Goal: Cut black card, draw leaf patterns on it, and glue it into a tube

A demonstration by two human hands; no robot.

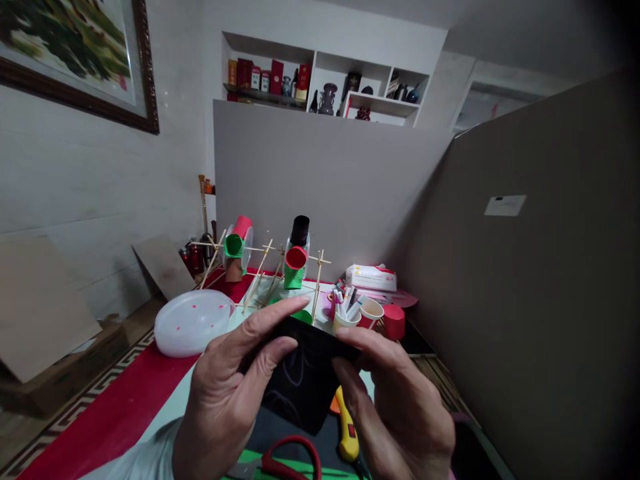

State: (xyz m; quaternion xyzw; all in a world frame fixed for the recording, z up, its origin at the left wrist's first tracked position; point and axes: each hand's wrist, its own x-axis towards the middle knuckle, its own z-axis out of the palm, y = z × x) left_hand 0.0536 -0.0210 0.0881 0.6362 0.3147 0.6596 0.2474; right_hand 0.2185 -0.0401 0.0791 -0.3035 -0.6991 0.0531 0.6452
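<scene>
Both my hands hold a piece of black sheet (303,380) bent into a curve in front of me. My left hand (227,400) grips its left side, thumb and forefinger over the top edge. My right hand (395,400) pinches its right side. Below the sheet lie red-handled scissors (293,457) and a yellow utility knife (347,430). Behind it stands a frame of wooden sticks (270,273) carrying small rolled tubes in green, red and black.
A white plastic lid (193,321) lies on the red table cover at left. Paper cups with pens (356,310), a red cup (394,321) and a white pack (371,277) sit at right. Grey partition boards close the back and right.
</scene>
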